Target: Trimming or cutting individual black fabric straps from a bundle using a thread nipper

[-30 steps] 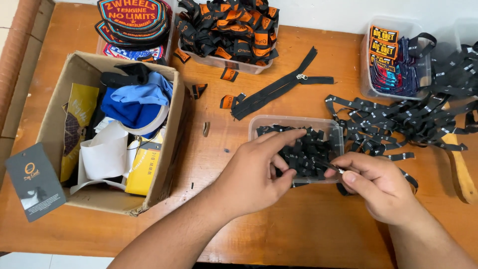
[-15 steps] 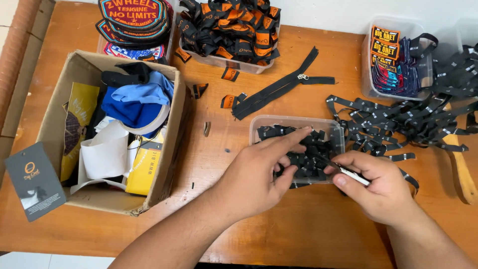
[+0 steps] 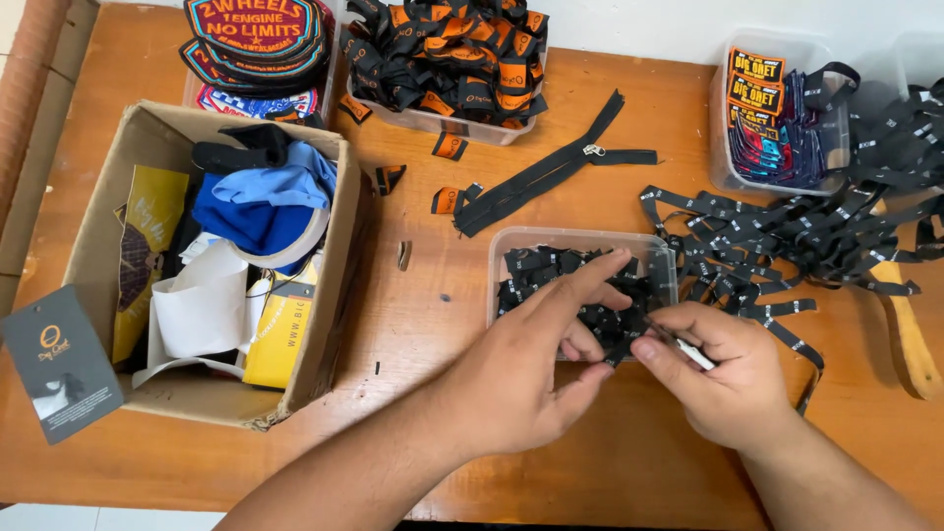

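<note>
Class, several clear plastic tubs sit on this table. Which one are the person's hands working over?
The low tub of small black labels in the middle; the left hand reaches into it. The other tubs stand along the far edge.

A brown cardboard box [image 3: 324,295] stood open at the bench's left, with a yellow package [image 3: 280,329] inside and a dark grey hang tag [image 3: 59,359] leaning at its outer corner. Clear plastic tubs held small black woven labels [image 3: 551,275] at the centre, black-and-orange labels [image 3: 452,59] at the top and orange-and-blue labels [image 3: 772,118] at the right. Round embroidered patches [image 3: 258,39] were stacked at the top left, and black label strips [image 3: 787,236] lay loose at the right.
</note>
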